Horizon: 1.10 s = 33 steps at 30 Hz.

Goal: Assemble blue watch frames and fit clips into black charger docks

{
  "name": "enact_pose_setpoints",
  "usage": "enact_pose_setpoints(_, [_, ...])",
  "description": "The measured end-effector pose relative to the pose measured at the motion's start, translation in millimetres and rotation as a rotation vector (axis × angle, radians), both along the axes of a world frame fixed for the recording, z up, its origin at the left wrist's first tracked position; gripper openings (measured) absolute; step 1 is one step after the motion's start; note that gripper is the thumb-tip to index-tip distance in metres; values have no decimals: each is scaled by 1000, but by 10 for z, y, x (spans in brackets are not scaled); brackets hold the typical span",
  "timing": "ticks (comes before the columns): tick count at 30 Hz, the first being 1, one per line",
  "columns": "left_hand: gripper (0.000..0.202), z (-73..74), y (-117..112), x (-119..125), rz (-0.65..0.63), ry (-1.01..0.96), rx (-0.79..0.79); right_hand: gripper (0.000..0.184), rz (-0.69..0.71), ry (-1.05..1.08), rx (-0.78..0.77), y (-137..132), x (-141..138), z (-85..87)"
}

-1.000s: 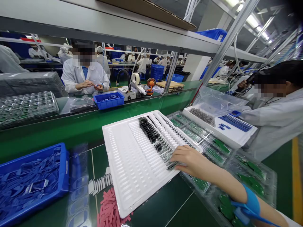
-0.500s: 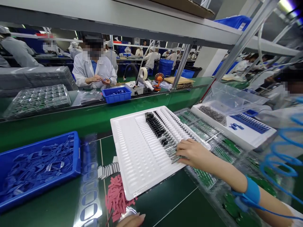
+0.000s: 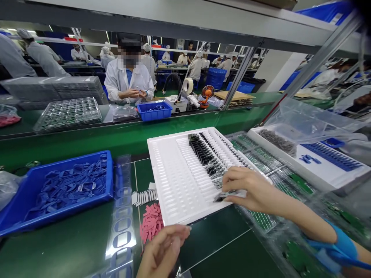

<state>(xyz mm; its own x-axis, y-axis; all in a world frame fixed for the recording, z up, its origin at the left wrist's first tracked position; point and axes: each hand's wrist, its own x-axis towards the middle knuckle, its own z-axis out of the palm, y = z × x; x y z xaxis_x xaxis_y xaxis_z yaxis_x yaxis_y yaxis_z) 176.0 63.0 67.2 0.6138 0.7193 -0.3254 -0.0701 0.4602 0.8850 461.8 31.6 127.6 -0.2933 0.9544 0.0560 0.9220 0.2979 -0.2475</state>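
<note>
Okay, I'm seeing my right hand [image 3: 252, 189] pinching a small dark component [image 3: 224, 196] over the white plastic tray [image 3: 165, 173] — a slack pinch could drop it; my left hand [image 3: 162, 251] is curling, its grip unclear.

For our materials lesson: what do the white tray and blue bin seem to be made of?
The white tray looks like thin vacuum-formed plastic, glossy, its ribbed slots pressed into one sheet. The blue bin looks like rigid moulded plastic, semi-gloss, with a thick rim.
</note>
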Motion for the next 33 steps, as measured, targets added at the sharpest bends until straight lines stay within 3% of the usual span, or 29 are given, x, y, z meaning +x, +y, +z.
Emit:
enact_pose_setpoints(4, [54, 111, 38, 272, -24, -142, -101, 9, 103, 290, -187, -6, -537, 212])
enact_pose_setpoints(7, [77, 69, -54, 408, -239, -177, -180, 9, 109, 389, -296, -45, -898, 171])
enact_pose_setpoints(9, [82, -35, -136, 418, -308, -46, -225, 16, 96, 390, -339, -70, -1002, 82])
enact_pose_setpoints(11, [71, -169, -201, 379, -286, 120, -302, 17, 84, 414, -354, -71, -937, -13])
enact_pose_setpoints(13, [65, -288, -236, 327, -274, 162, -412, 13, -1, 399, -272, -38, -703, -98])
enact_pose_setpoints(16, [68, -374, -242, 269, -276, 34, -579, 12, -233, 80, -54, 48, -191, -223])
enact_pose_setpoints(19, [63, -348, -221, 244, -193, -83, -681, 12, -233, -224, -24, 112, 178, -351])
enact_pose_setpoints(24, [55, -187, -161, 244, -59, -153, -799, 5, -164, -310, -16, 160, 248, -462])
enact_pose_setpoints(27, [51, -73, -115, 261, 23, -95, -851, 3, -139, -324, -18, 200, 222, -381])
enact_pose_setpoints(29, [46, -10, -90, 283, 77, -24, -865, 4, -128, -288, 9, 211, 164, -234])
enact_pose_setpoints(31, [43, 22, -83, 316, 127, 50, -887, 7, -86, -145, 1, 189, 14, -34])
enact_pose_setpoints(33, [43, 9, -105, 362, 146, 72, -925, 12, 25, 90, -135, 141, -236, 154])
